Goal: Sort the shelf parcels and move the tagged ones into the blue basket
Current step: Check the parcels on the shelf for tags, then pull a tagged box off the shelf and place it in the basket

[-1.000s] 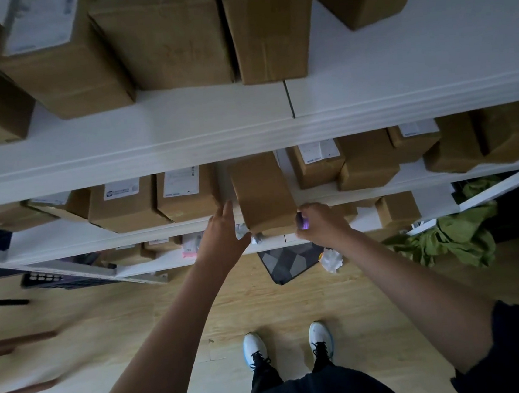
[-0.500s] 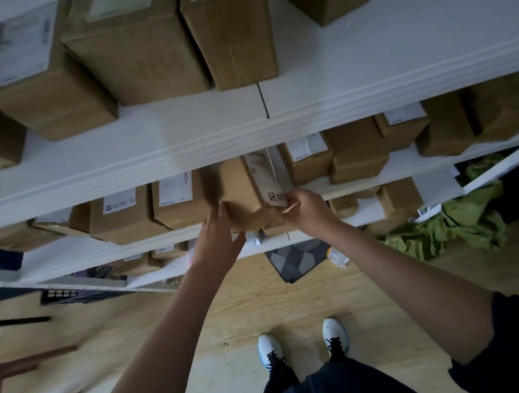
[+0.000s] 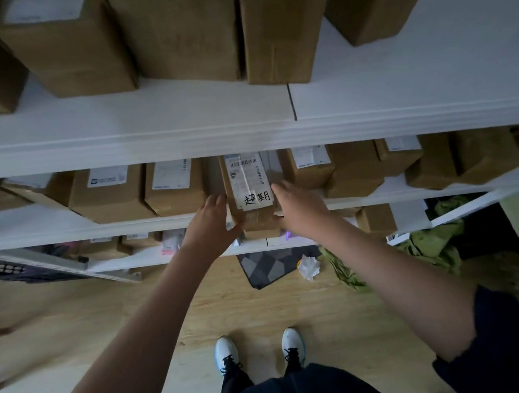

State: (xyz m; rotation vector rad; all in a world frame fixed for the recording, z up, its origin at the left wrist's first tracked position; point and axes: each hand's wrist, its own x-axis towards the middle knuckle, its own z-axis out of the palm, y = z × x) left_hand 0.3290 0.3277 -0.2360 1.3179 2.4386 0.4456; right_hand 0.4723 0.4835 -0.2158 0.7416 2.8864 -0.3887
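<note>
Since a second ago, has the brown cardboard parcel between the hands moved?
Yes. The brown cardboard parcel has turned label-up and sits further back on the white middle shelf, level with its neighbours.

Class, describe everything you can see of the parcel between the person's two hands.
The parcel is a brown cardboard box lying on the middle shelf, its near end jutting over the edge. A white shipping label with barcodes covers its top, with handwritten black characters near the front. The left hand and right hand press its two sides with straight fingers. Neighbouring boxes flank it.
</note>
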